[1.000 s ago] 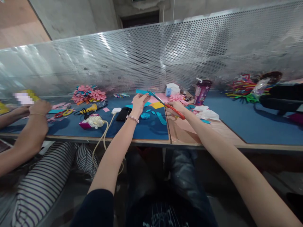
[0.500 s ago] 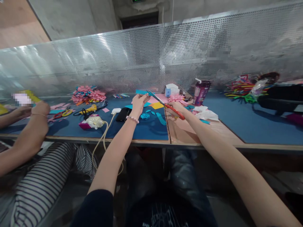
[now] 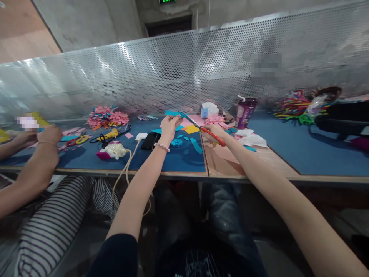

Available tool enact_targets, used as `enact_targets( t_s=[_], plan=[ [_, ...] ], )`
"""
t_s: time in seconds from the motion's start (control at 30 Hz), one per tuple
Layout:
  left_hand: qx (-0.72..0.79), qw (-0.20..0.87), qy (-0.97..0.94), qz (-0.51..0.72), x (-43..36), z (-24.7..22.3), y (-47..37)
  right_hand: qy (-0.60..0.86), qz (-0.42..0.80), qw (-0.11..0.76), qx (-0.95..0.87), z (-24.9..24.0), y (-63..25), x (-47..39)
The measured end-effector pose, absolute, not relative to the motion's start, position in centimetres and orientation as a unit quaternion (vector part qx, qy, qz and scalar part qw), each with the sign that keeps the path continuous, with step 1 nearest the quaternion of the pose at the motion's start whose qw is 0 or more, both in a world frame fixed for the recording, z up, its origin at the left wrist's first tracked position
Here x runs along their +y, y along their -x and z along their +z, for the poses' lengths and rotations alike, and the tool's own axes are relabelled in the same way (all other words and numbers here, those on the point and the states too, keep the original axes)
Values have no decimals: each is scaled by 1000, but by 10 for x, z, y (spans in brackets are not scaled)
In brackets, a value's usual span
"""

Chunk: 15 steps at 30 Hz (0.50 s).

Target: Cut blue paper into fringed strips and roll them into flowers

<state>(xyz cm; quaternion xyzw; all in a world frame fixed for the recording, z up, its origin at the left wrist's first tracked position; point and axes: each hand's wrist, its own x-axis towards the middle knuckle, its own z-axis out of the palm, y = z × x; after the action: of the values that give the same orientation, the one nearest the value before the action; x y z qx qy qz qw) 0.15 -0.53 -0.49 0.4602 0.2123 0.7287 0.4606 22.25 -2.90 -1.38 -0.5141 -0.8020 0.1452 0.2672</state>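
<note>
My left hand (image 3: 170, 125) pinches a strip of blue paper (image 3: 172, 113) above the table. Orange-handled scissors (image 3: 212, 136) are gripped in my right hand (image 3: 215, 131), and their blades reach left to the blue paper at my left fingertips. Below my hands, a curled blue paper flower (image 3: 177, 142) and a loose blue strip (image 3: 196, 145) lie on the blue mat. An orange-yellow sheet (image 3: 191, 129) rests between the two hands. Beside my left wrist lies a black phone (image 3: 150, 141).
A purple cup with a straw (image 3: 246, 112) stands behind crumpled white tissue (image 3: 250, 138). Leftward are a white charger (image 3: 141, 136), a yellow glue gun (image 3: 111, 133) and pink paper flowers (image 3: 106, 116). Another person's hands (image 3: 49, 134) work at far left. A perforated metal screen (image 3: 173, 73) rises behind.
Both hands and the scissors hold nearly the same place. The view has shifted very slightly. At far left, the other person's hand has moved a little to the right.
</note>
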Motion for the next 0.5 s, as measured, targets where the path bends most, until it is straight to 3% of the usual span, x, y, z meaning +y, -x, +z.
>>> enact_targets(
  t_s=[0.5],
  plan=[
    [216, 457, -470, 724, -9, -3, -2, 517, 141, 266, -801, -13, -222, -30]
  ],
)
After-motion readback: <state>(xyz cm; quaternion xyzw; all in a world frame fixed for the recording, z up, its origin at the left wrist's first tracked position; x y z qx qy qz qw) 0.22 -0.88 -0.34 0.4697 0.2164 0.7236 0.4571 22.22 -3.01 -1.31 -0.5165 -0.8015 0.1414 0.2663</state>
